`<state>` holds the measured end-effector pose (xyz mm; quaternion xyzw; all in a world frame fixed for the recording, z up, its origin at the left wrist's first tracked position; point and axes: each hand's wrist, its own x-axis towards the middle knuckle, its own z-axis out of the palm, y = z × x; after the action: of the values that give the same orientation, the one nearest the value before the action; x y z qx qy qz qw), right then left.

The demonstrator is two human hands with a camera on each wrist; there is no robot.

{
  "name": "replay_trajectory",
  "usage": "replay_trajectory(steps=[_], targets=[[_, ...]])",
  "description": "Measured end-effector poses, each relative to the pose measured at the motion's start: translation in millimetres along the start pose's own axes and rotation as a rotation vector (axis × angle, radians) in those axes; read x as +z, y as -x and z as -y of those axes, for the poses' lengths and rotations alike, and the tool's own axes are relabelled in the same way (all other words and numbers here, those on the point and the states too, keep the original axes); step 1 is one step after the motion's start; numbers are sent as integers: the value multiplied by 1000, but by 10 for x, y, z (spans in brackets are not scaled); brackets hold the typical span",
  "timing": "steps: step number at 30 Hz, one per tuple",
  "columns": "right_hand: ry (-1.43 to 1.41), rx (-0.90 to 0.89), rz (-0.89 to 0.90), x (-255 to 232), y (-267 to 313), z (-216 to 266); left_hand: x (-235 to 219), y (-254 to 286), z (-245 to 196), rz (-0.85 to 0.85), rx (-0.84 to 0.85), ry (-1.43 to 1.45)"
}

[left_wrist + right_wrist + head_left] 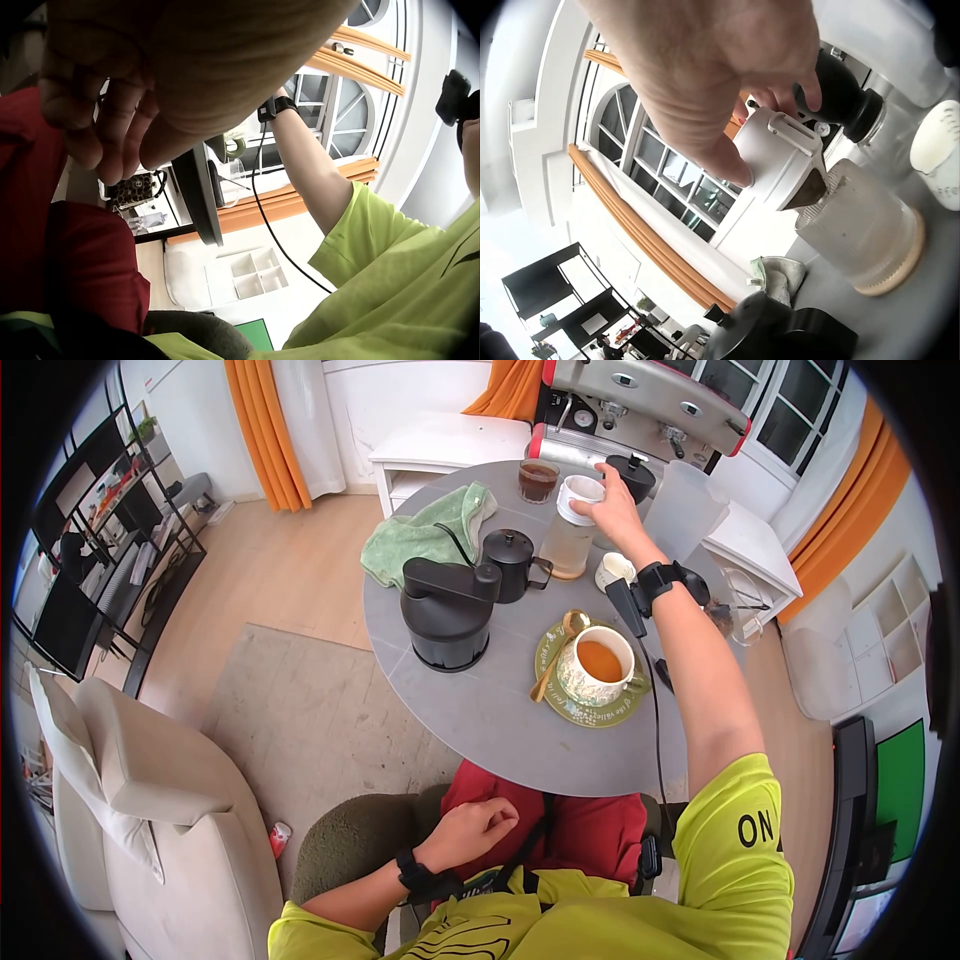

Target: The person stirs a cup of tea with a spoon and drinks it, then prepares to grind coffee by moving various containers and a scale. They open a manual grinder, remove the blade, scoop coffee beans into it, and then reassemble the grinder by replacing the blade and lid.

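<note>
Right wrist view first: what does the right hand [712, 82] have?

I see its thumb and fingers clamped on a white cup-shaped piece [772, 154], tilted, its lower end at the mouth of a ribbed glass [862, 232]. I cannot tell whether the two touch.

And the glass itself?

Upright on the grey worktop [450, 710], tan at its base. On my head feed, a small white cup [614, 571] is near its right side and a black lidded pot [511, 568] near its left.

Where is the left hand [468, 836]?

Over the red trousers [600, 830], fingers loosely bent and free.

Farther out?

I have a green towel [420, 545] and a black domed device [447, 615] to the left, a tumbler of dark drink [538, 482] at the far side, and, nearer the person, a patterned cup [590, 682] of orange-brown drink on a green saucer [595, 718] with a spoon [543, 682]. Behind stands a coffee machine [650, 400].
</note>
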<state>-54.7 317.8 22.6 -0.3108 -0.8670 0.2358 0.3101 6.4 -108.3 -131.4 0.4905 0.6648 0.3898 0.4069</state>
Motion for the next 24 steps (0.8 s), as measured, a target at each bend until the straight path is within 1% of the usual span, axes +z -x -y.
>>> replay_trajectory(steps=[3, 9, 12, 14, 17, 20, 22, 24], targets=[[10, -39, -38, 2, 11, 2, 1, -3, 2, 3, 2, -1], [-12, 17, 3, -19, 32, -40, 1, 3, -3, -1, 5, -7], [-58, 15, 20, -142, 23, -99, -8, 2, -5, 2, 9, -20], [-189, 32, -9, -271, 25, -165, -10, 0, -6, 7, 10, -28], [-180, 44, -61, -528, 210, -139, -6, 0, -20, 11, -5, -30], [-144, 46, -10, -592, 292, -470, -9, -1, -21, 15, -12, -34], [-114, 68, 38, -602, 400, -550, -5, -9, -24, 21, -31, -35], [-114, 81, 37, -575, 482, -599, 7, -15, -8, 17, -21, -40]])
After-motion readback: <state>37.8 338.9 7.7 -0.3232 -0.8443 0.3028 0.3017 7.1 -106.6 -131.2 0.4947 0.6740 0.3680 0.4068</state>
